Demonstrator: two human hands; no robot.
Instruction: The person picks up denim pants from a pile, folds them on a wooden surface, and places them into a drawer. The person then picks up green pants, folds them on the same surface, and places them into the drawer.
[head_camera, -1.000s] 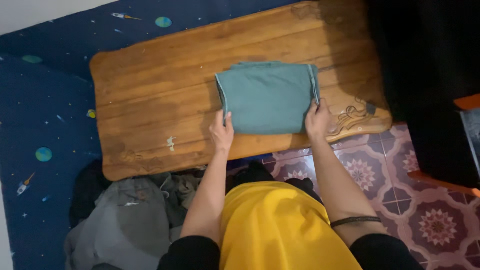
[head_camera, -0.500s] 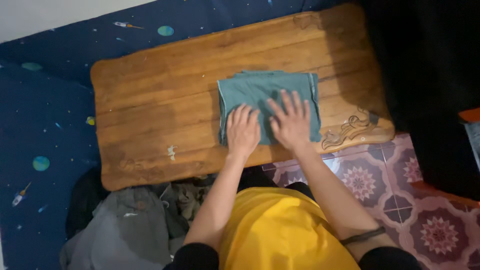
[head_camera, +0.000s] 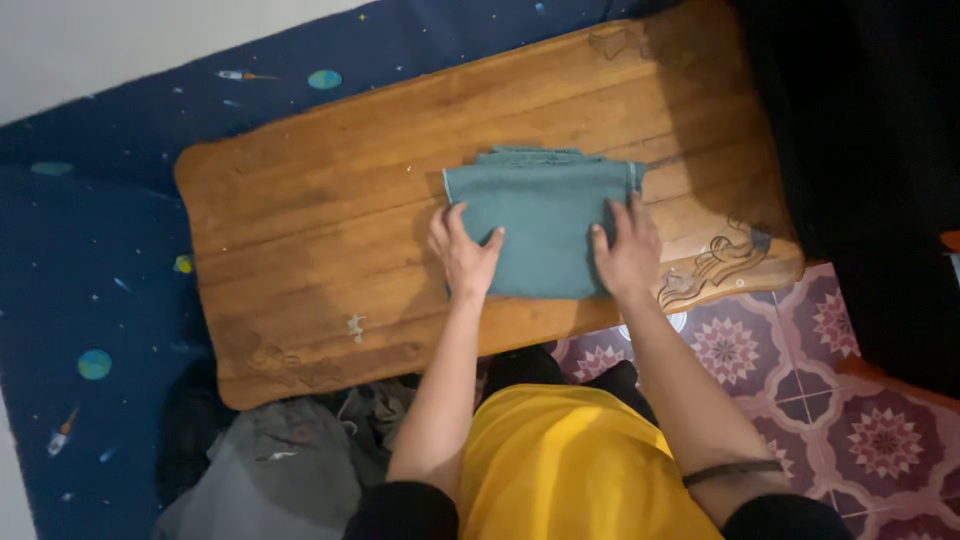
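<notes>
A folded teal cloth (head_camera: 545, 225) is lying on a low wooden table (head_camera: 320, 190), a little right of the table's middle and closer to its near edge than to its far one. The person is resting both hands on it. The left hand (head_camera: 462, 256) is lying flat and open over the cloth's left edge, fingers spread, with the thumb pointing in across the fabric; it is pressing down rather than gripping. The right hand (head_camera: 626, 252) is sitting over the cloth's right edge, fingers reaching up toward the far right corner (whether the fingertips are pinching the hem there or only lying on it is hard to tell in the dim light). Between the two hands the cloth is showing smooth and square, with a second layer peeking out along its far edge.

The table is standing partly on a dark blue mat (head_camera: 90, 250) printed with planets, stars and rockets, and partly over patterned floor tiles (head_camera: 790, 370) at the right. A carved figure (head_camera: 715, 262) is marking the table's near right corner, just beside the right hand. A heap of grey clothing (head_camera: 280, 470) is lying on the floor beside the person's left arm, below the table's near edge. The person is wearing a yellow garment (head_camera: 570, 460).
</notes>
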